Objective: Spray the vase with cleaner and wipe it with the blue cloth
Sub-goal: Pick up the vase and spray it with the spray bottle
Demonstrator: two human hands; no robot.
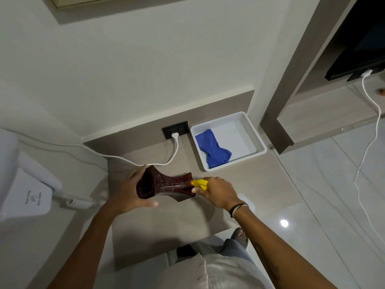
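Observation:
A dark red vase (166, 185) is tipped on its side above the beige tabletop (158, 230), its square mouth facing me. My left hand (129, 195) grips it around the mouth end. My right hand (216, 191) holds a spray bottle, of which only the yellow nozzle head (200, 183) shows; the nozzle tip sits right against the vase's base end. The blue cloth (212, 150) lies crumpled in a white tray (258, 142) behind my right hand.
A wall socket (176, 129) with a white plug and cable (125, 158) runs along the back of the table. A white appliance with a coiled cord (31, 195) sits to the left. Tiled floor and a shelf unit lie to the right.

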